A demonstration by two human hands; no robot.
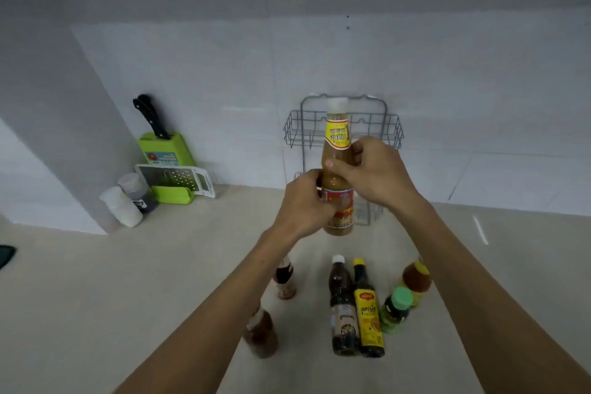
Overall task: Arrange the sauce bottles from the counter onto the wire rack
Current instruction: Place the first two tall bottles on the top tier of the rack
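— Two hands on one bottle, is that right?

— Yes. My left hand [303, 201] is wrapped around the lower part of the tall bottle [337, 166], over its red label, fingers closed tight on it. My right hand [377, 169] grips it higher up, at the shoulder below the yellow neck label, thumb across the front and fingers curled around the right side.

— How are your arms?

— Both forearms reach up from the bottom of the frame and meet at the centre, wrists a little bent inward. The bottle stands upright between my hands, lifted clear of the counter [160, 265].

— And where is it, next to the rack?

— It sits in front of the wire rack [388, 129], which hangs on the wall just above centre. The white cap overlaps the rack's top loop in the picture. I cannot tell whether the bottle touches the wire.

— What is left below?

— Six bottles stand on the counter in the lower middle: two reddish ones beside my left forearm, a dark bottle [342, 307] touching a yellow-labelled bottle [368, 310], a small green-capped bottle [396, 310] and an orange bottle [415, 278] by my right arm.

— Anything at the left?

— A green knife block [168, 150], a grater [174, 177] and two shakers [128, 201].
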